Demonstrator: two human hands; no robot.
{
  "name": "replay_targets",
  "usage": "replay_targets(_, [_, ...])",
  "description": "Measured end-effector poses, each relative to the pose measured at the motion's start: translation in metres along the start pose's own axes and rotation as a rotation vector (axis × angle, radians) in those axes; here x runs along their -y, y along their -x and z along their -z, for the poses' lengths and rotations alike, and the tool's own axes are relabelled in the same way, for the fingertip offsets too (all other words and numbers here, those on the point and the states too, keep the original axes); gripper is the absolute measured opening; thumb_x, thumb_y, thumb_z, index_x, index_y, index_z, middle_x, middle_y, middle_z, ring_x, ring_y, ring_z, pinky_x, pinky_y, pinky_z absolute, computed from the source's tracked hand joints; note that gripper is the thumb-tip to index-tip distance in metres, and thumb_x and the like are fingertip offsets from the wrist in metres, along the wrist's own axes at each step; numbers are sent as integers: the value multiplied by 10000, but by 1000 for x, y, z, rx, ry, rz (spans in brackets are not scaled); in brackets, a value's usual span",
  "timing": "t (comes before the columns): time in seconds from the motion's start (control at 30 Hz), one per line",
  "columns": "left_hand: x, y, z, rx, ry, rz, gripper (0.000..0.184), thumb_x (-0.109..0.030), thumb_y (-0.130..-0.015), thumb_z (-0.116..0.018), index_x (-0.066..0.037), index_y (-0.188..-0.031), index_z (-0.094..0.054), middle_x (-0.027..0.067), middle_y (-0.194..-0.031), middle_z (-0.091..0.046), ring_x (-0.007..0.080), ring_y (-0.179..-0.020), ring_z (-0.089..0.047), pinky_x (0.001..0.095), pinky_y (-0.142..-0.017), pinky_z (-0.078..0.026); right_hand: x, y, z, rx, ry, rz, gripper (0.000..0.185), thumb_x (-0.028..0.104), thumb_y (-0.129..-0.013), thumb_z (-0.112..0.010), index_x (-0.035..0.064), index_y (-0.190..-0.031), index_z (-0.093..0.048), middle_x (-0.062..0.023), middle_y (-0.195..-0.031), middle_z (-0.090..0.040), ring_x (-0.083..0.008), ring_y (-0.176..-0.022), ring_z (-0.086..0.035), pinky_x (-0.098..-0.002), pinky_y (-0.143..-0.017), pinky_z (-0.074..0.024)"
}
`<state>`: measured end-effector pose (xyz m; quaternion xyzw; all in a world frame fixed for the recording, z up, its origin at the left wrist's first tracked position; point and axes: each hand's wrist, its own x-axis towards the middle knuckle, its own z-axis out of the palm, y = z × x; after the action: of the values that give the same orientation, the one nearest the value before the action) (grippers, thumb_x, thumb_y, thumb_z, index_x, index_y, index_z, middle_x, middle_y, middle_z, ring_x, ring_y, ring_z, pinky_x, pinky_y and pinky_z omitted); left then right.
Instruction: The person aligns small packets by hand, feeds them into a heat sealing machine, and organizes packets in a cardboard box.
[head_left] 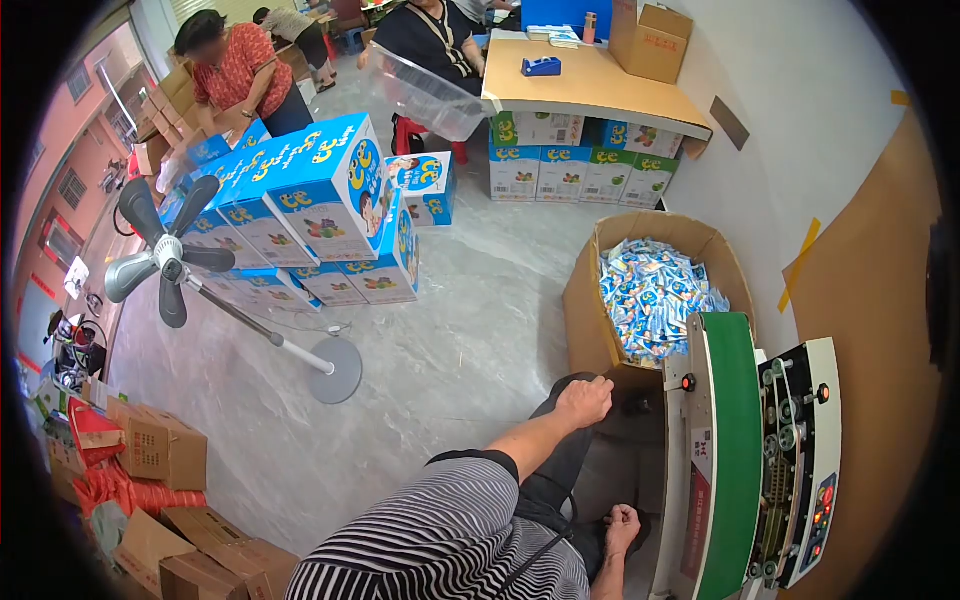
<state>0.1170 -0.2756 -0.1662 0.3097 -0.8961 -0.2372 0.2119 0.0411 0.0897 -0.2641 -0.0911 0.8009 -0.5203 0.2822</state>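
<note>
Head camera shows left hand point(585, 403) against leg point(550, 460), right hand point(621, 530) near conveyor point(730, 460).

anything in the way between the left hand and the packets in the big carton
Yes, the near side of the carton stands between the left hand and the packets. Its top is open, and nothing visible blocks the way over the rim.

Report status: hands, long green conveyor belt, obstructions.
Left hand on dark trouser leg, right hand lower in view, both curled, nothing seen in either. Long green conveyor belt apart from both. White machine side panel between hands and belt.
</note>
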Motion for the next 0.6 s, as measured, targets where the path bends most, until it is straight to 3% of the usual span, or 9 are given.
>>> replay_targets(0.17, [-1, -1, 5, 86, 4, 48, 150, -203, -939, -589, -58, -968, -619, 168, -922, -669, 379, -810, -702, 503, -725, -569, -2, -3, -5, 21, -22, -1, 102, 115, -973, -692, 31, -1009, -647, -20, -801, -658, -121, -636, -636, -259, -584, -530])
replay_targets(0.3, [3, 2, 0, -13, -12, 2, 145, -215, -945, -594, -72, -944, -617, 152, -867, -657, 376, -740, -688, 499, -665, -561, 0, -4, -7, 38, -2, 21, 109, 122, -973, -694, 33, -1013, -647, -23, -804, -661, -123, -639, -640, -259, -584, -529])
replay_targets(0.4, [1, 1, 2, 68, 1, 43, 147, -200, -941, -585, -56, -962, -608, 170, -925, -668, 383, -810, -700, 508, -738, -566, -1, -5, -7, 42, 5, 29, 113, 126, -974, -696, 33, -1016, -647, -22, -804, -661, -124, -639, -641, -260, -582, -527])
replay_targets(0.6, [0, 0, 1, 88, -16, 42, 160, -213, -950, -579, -60, -992, -600, 170, -936, -666, 384, -817, -702, 512, -745, -565, 2, -2, -5, 47, 9, 31, 123, 138, -974, -698, 35, -1020, -649, -22, -804, -661, -125, -643, -642, -260, -581, -523])
